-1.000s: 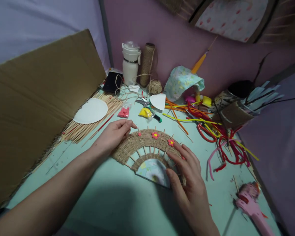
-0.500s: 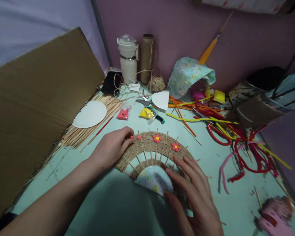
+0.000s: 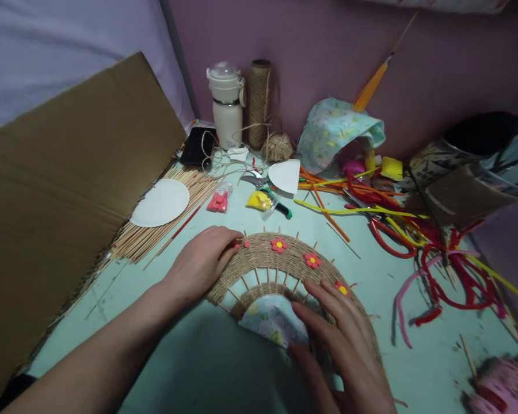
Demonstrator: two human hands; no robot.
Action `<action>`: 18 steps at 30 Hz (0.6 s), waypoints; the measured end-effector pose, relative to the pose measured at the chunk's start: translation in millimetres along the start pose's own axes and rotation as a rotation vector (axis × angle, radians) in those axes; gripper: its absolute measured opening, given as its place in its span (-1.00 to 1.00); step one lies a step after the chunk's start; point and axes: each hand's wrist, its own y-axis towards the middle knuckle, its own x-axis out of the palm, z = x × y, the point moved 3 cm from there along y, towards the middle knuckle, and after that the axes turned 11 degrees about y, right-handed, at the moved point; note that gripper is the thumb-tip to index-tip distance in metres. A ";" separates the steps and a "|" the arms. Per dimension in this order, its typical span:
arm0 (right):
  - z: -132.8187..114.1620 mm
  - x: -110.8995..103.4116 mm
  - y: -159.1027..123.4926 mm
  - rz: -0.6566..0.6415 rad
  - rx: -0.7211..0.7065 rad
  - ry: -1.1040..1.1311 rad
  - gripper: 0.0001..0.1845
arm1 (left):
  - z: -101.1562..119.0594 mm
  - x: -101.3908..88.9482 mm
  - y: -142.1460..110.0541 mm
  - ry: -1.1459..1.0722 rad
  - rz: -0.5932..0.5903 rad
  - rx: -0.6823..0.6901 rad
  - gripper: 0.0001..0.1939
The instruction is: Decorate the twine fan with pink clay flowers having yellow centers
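A half-round woven twine fan on thin stick ribs lies on the table, with a floral fabric half-circle at its centre. Red flowers with yellow middles, such as this clay flower, dot its woven band. At the upper left of the band, my left hand is closed, its thumb and forefinger pinched about a small red clay ball. Another red clay ball sits just to the right. My right hand rests open over the fan's right side, fingers apart, hiding part of it.
Bags of red clay and yellow clay lie behind the fan near green-handled pruners. Thin sticks and a cardboard panel are leftward. Pipe cleaners and red-handled scissors spread rightward.
The view has shifted slightly, so most things sit a little lower and to the right. A third flower now shows beside my right fingers. My left fingertips remain at the red ball.
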 end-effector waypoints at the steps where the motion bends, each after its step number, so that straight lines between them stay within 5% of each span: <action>1: -0.4 0.4 0.0 -0.002 -0.004 0.000 -0.66 | 0.1 -0.3 0.0 0.003 -0.003 -0.012 -0.75; 18: -1.3 3.7 -1.4 -0.001 0.027 -0.003 -0.70 | 3.3 -0.4 -0.8 -0.006 0.006 -0.053 -0.65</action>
